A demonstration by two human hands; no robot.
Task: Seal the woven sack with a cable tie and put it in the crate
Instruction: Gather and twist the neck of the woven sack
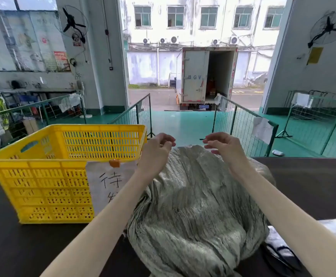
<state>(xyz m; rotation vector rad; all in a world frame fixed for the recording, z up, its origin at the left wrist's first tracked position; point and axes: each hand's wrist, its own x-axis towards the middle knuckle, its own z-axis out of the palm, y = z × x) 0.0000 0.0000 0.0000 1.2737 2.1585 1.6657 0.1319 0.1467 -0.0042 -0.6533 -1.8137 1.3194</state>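
Sack: the woven sack (195, 198) lies bulging on the dark table (313, 182), its far end under both hands and its left flank just beside the crate.
Tie: a thin dark cable tie (202, 139) pokes out from the right fingertips; whether it circles the neck cannot be told.
Right hand: the right hand (222, 142) pinches the cable tie.
Left hand: the left hand (159, 145) has its fingers curled as if pinching; what it holds, if anything, is hidden.
Handling: soft, crinkled, likely slippery cloth (probably light for its bulk); best taken at the gathered neck, with a second hand beneath the belly.
Crate: the yellow crate (67, 176) stands open-topped to the left, a paper label (109, 182) clipped on its near wall.
Room: the lift must clear the crate's near-right rim; open space above, and clutter at the table's right near edge.
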